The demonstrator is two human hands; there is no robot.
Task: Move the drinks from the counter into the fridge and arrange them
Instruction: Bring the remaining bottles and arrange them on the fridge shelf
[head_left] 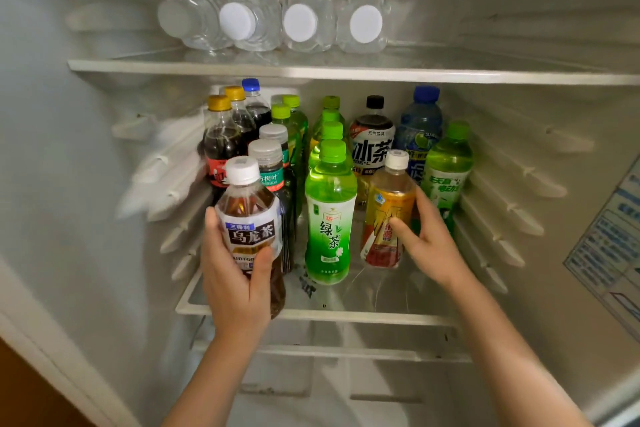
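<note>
Oolong tea bottle [247, 218], brown with a white cap, lower centre-left of frame, at the front lip of the middle glass shelf [346, 314]. Long axis near upright, cap tipped slightly up-left. Can't tell if its base sits on the shelf or hangs just off it.

Left hand [235, 274] grips it from below and the left, with the thumb across the label front and the fingers [211, 218] curled round the left side. The free slot lies straight behind and up-frame from the hand, in front of the two grey-capped dark tea bottles [270, 163], so the next move looks like a short push inward, upright.

Right hand [429, 243], centre-right, holds the orange bottle [388, 215]. Its thumb is on the label and its fingers wrap the right side. That bottle stands on the shelf leaning a little right.

Green tea bottle [330, 218] stands between the two held bottles, just beside both, and is the likely bump risk.

Behind are the cola bottles [221, 142] at left, rows of green-capped bottles in the middle, a black-capped ice tea bottle [372, 146], a blue bottle [419, 125] and a green bottle [446, 166] at right.

On the upper shelf [311, 71], four water bottles [299, 22] lie on their sides, caps toward camera.

The fridge is white inside with ribbed side walls. A printed sticker [609, 236] is on the right wall. Another ledge shows below the glass shelf.
</note>
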